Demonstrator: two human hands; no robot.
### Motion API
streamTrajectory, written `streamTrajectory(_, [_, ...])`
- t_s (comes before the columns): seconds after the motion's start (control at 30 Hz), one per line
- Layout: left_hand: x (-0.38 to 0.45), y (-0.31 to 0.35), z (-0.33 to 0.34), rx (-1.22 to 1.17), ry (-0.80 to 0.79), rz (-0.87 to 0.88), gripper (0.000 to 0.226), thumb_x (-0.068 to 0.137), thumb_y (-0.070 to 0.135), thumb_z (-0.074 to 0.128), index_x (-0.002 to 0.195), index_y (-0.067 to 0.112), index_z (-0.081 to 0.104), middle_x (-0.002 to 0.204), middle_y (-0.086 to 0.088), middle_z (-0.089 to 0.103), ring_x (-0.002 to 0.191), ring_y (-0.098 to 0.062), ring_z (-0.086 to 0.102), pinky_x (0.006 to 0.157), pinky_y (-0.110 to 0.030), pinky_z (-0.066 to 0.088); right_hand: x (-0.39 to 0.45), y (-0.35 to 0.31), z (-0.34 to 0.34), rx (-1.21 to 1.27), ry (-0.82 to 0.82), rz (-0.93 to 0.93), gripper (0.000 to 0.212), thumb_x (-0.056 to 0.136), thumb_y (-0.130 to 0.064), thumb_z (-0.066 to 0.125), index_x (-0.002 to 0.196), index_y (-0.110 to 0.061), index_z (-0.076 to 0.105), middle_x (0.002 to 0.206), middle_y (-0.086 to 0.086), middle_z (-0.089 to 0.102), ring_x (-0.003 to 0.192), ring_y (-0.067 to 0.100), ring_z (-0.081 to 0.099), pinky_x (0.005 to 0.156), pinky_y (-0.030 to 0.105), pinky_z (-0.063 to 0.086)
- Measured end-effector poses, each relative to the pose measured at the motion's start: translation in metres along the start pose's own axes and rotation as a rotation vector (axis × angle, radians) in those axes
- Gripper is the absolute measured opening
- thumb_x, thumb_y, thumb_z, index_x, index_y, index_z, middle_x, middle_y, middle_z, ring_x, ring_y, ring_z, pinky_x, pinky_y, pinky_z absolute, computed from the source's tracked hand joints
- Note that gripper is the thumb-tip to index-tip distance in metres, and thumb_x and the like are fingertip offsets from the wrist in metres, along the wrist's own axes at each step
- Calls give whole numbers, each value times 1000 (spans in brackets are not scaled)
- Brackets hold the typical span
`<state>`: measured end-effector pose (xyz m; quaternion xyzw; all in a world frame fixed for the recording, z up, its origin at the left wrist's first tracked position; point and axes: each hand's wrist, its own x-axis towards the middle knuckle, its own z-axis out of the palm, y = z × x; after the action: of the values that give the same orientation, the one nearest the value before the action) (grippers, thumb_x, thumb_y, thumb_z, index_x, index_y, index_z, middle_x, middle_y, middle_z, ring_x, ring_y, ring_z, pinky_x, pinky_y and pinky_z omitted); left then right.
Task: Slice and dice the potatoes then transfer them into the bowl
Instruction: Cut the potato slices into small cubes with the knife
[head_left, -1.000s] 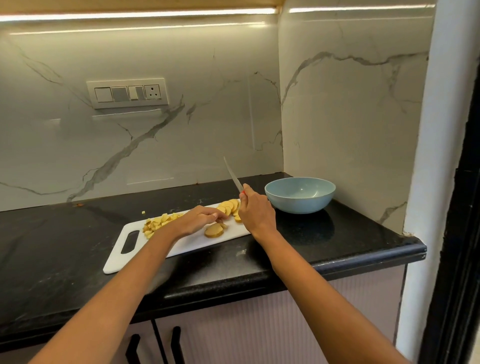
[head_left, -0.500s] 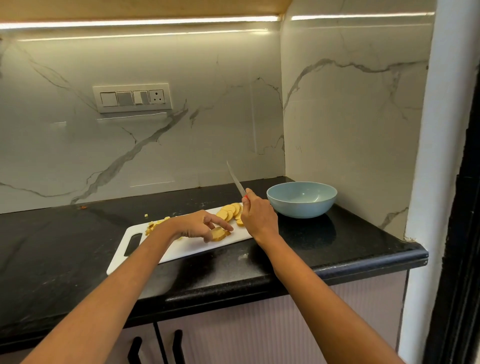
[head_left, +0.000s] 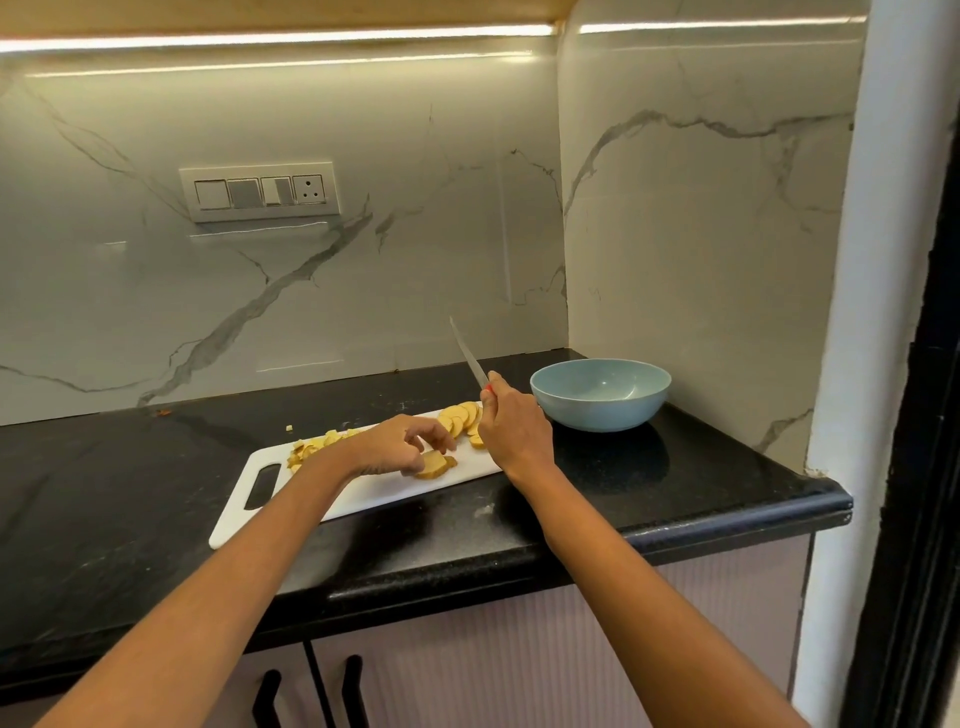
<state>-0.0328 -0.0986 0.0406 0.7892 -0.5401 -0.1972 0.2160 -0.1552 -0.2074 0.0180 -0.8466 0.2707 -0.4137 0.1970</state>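
Note:
A white cutting board (head_left: 363, 491) lies on the black counter. Diced potato bits (head_left: 311, 447) are heaped near its handle end, and round potato slices (head_left: 460, 415) fan out at its far right corner. My left hand (head_left: 395, 441) pinches a small stack of slices (head_left: 434, 464) at the board's middle. My right hand (head_left: 511, 426) grips the knife (head_left: 467, 353) by its handle, blade raised and pointing up and to the left, clear of the board. The light blue bowl (head_left: 600, 410) stands to the right of the board; its visible inside looks bare.
The black counter (head_left: 649, 488) ends at a rounded front edge, with cabinet doors and black handles (head_left: 353, 691) below. Marble walls close the back and right side. A switch panel (head_left: 260, 192) sits on the back wall. A stray potato bit (head_left: 289, 427) lies behind the board.
My left hand moved from the slices at the right back to the stack at the board's middle and took hold of it. The knife stays raised.

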Motion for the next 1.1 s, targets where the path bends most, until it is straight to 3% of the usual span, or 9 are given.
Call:
streamTrajectory(0.1, [-2, -2, 2, 4, -2, -7, 46, 58, 15, 51, 102, 27, 58, 123, -2, 52, 109, -23, 50, 76, -20, 46, 0, 0, -1, 37, -27, 26, 44, 101, -27, 38, 142, -11, 37, 118, 9, 62, 103, 19, 60, 81, 28, 49])
streamTrajectory(0.2, [-6, -10, 10, -45, 52, 16, 41, 69, 23, 54, 109, 31, 54, 125, 0, 53, 110, -16, 50, 83, -19, 42, -1, 2, -2, 155, -156, 84, 73, 91, -24, 59, 149, -13, 16, 136, 11, 49, 121, 23, 50, 97, 32, 42])
streamTrajectory(0.27, [-10, -17, 15, -77, 126, 51, 42, 64, 27, 49, 104, 38, 57, 122, 4, 55, 110, -15, 50, 87, -22, 42, -3, 1, -4, 187, -229, 83, 96, 83, -21, 70, 150, -15, 2, 126, 13, 55, 110, 21, 57, 95, 29, 42])
streamTrajectory(0.37, [-14, -19, 18, -81, 182, 77, 43, 61, 26, 48, 97, 46, 59, 122, 5, 56, 112, -14, 49, 94, -30, 41, -6, -1, -6, 172, -299, 44, 110, 77, -18, 75, 150, -16, -7, 119, 13, 59, 102, 19, 59, 92, 28, 43])
streamTrajectory(0.53, [-19, -18, 22, -52, 246, 97, 55, 67, 29, 53, 122, 26, 57, 124, 3, 56, 107, -9, 50, 87, -20, 37, -8, -5, -4, 127, -442, -6, 102, 81, -8, 69, 150, -20, -4, 131, 11, 52, 112, 20, 55, 94, 26, 41])
streamTrajectory(0.6, [-19, -19, 22, -42, 269, 99, 50, 78, 16, 60, 128, 22, 53, 128, 1, 56, 107, -8, 49, 88, -19, 36, -7, -6, -3, 83, -449, -33, 96, 84, -9, 66, 150, -20, -3, 130, 12, 53, 115, 21, 53, 92, 24, 40])
streamTrajectory(0.67, [-18, -20, 22, -20, 284, 101, 49, 82, 6, 59, 129, 21, 53, 129, 0, 56, 107, -8, 49, 90, -21, 36, -5, -7, -2, 35, -445, -64, 93, 86, -9, 64, 150, -20, -3, 126, 12, 56, 112, 21, 55, 89, 22, 41])
streamTrajectory(0.97, [-16, -23, 22, -16, 314, 109, 50, 82, 5, 60, 129, 19, 53, 128, -1, 57, 108, -9, 50, 91, -22, 38, 2, -6, 12, -90, -437, -176, 94, 86, -11, 63, 150, -23, -4, 118, 10, 61, 110, 23, 58, 95, 34, 44])
streamTrajectory(1.1, [-17, -23, 22, -61, 339, 103, 44, 81, 17, 67, 125, 17, 57, 119, 0, 61, 106, -10, 54, 93, -26, 44, 2, -7, 11, -139, -430, -192, 93, 87, -15, 63, 150, -24, -5, 119, 9, 61, 108, 22, 58, 90, 34, 47])
